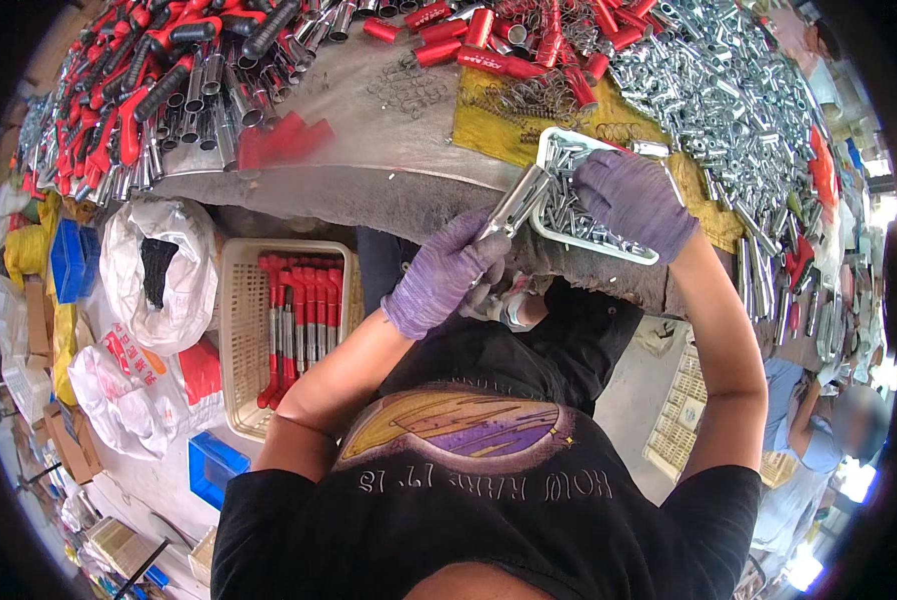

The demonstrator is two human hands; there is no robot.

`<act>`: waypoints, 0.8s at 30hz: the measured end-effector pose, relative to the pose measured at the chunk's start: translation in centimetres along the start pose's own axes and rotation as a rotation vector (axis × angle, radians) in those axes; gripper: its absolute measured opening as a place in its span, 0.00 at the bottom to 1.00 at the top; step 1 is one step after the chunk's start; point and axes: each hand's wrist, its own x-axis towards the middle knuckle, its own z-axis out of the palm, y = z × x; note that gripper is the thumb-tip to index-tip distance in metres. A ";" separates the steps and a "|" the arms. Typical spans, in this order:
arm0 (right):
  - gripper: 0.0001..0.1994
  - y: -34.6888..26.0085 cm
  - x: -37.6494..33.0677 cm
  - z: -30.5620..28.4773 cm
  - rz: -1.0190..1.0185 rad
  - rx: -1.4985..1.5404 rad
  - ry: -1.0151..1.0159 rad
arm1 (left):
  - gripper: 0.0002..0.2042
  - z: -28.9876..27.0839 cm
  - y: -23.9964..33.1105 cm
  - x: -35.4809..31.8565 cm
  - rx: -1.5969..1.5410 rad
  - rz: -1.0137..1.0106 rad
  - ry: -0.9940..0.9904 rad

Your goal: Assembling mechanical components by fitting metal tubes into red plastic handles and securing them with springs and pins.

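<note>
Purple work gloves cover both my hands. My left hand [444,270] is closed around a shiny slotted metal tube [519,200], which tilts up and to the right beside a white plastic tray [591,242]. Small silver metal pins or screws [559,205] fill the tray. Over its right half reaches my right hand [637,195], fingers curled down among the small parts. Whatever its fingertips pinch is hidden under the glove.
Red-and-black tool handles [134,90] with metal tubes pile up at the far left. Red sleeves [509,60] and loose springs [409,90] lie at the back. Small silver fittings [709,90] heap at the right. A cream basket [231,330] below holds red-handled tools [304,310].
</note>
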 end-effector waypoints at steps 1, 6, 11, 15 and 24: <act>0.12 -0.2 -0.1 -0.3 0.045 0.028 0.055 | 0.22 0.0 0.0 -0.1 -0.004 -0.012 0.025; 0.12 -1.2 -0.4 0.1 -0.017 0.102 -0.031 | 0.18 -0.4 -0.4 0.0 -0.033 -0.003 0.044; 0.11 -2.0 -1.6 0.3 0.030 0.069 0.028 | 0.16 0.4 -0.1 0.4 -0.015 0.009 0.027; 0.10 -1.7 -1.9 0.0 0.144 0.190 -0.030 | 0.15 0.8 0.1 0.5 -0.008 0.007 0.016; 0.06 -4.5 -2.1 -2.8 0.144 0.560 0.272 | 0.14 1.5 -0.2 0.2 0.041 0.043 0.038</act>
